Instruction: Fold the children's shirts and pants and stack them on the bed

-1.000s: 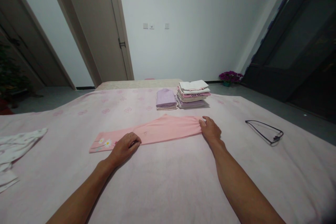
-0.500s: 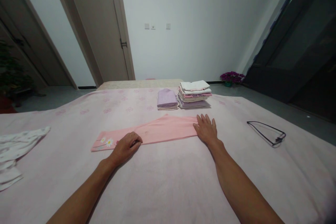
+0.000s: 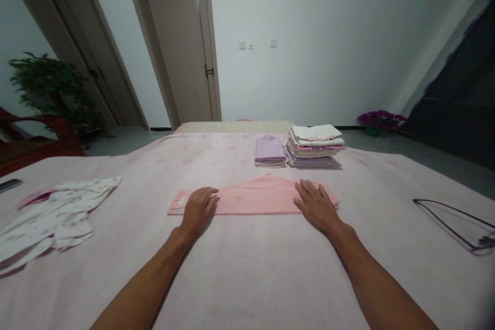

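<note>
A pair of pink pants (image 3: 255, 198) lies folded lengthwise into a long strip across the bed, with a daisy print at its left end and a small peak along the far edge. My left hand (image 3: 201, 209) rests palm down near the printed end, fingers stretched over the fabric and partly covering the flowers. Toward the other end, my right hand (image 3: 316, 203) lies flat on the pants with its fingers spread. Neither hand grips anything.
Behind the pants stand a folded lilac garment pile (image 3: 269, 150) and a taller stack of folded clothes (image 3: 315, 147). A crumpled white patterned garment (image 3: 65, 216) lies left, near a dark phone (image 3: 10, 184). A black hanger (image 3: 450, 219) is at right on the pale pink sheet (image 3: 247, 273).
The view has turned left. My left hand has gone from curled at the near edge to stretched out on the pants. My right hand has shifted inward from the right end.
</note>
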Demonstrator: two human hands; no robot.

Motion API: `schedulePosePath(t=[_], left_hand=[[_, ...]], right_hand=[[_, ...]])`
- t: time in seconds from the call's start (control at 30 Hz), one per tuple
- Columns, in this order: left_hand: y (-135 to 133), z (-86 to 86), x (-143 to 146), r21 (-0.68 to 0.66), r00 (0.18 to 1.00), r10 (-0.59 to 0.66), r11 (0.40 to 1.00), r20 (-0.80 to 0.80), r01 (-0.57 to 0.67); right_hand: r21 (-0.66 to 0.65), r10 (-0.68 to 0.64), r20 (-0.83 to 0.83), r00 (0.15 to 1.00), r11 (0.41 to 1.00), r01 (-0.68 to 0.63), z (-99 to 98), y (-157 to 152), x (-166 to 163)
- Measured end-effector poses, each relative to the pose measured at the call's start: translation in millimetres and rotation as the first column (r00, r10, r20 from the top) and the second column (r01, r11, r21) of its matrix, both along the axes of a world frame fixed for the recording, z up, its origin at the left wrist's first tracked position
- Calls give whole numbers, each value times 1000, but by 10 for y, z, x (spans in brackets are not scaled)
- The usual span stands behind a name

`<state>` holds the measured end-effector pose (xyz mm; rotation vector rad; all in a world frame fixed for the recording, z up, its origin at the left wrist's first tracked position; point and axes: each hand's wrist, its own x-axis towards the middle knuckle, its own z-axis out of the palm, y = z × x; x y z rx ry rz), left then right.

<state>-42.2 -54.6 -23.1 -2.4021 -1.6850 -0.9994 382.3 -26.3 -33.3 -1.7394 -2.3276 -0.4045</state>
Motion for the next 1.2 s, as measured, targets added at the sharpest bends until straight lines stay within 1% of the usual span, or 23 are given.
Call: schedulePosePath(t=[0.07, 0.13, 0.2, 0.27, 0.33, 0.4, 0.47, 0.53, 0.57, 0.63, 0.73, 0.8, 0.83, 1.03, 1.2], left_hand=[[52, -61, -136, -31, 990, 102, 994, -99, -106], [88, -110, -252, -105, 954, 187, 971, -232, -216], [110, -140, -336, -172, 913, 234, 937, -333, -303], [128, -150, -388, -218, 895, 236, 917, -378, -334], [144, -138, -426, -242, 904, 217, 917, -368, -318], [153, -106, -474, -259, 932, 225, 918, -285, -301], [149, -54, -550, -259, 943, 307, 908, -126, -330], [131, 8, -656, -247, 895, 446, 869, 18, -428], [119, 39, -716, -244, 861, 507, 842, 50, -481], [96, 87, -835, -263, 810, 587, 782, 7, -565], [83, 118, -967, -355, 769, 621, 691, -154, -629], [91, 120, -1009, -406, 757, 617, 648, -217, -644], [96, 119, -1017, -422, 759, 609, 640, -229, -642], [108, 167, -967, -480, 793, 572, 646, -212, -594], [99, 219, -905, -485, 787, 601, 653, -137, -582]], right_hand=[[-55, -30, 6, 1000, 998, 30, -33, 20, 17], [-81, -48, 11, 999, 996, 49, -40, 36, 32], [-94, -50, 16, 999, 994, 51, -36, 48, 41], [-102, -44, 18, 999, 994, 46, -34, 56, 46], [-107, -43, 17, 999, 993, 44, -37, 60, 51], [-110, -47, 12, 999, 993, 48, -41, 59, 54], [-112, -56, 1, 998, 992, 56, -42, 56, 55], [-115, -60, -7, 998, 992, 59, -41, 53, 55], [-116, -59, -10, 998, 992, 58, -40, 53, 55], [-115, -56, -16, 998, 992, 54, -40, 56, 56], [-99, -59, -31, 998, 994, 55, -45, 62, 56], [-87, -58, -35, 998, 995, 55, -49, 64, 55], [-81, -56, -35, 998, 995, 53, -51, 63, 55], [-62, -45, -41, 998, 997, 43, -59, 60, 54], [-51, -45, -29, 999, 998, 43, -64, 61, 48]])
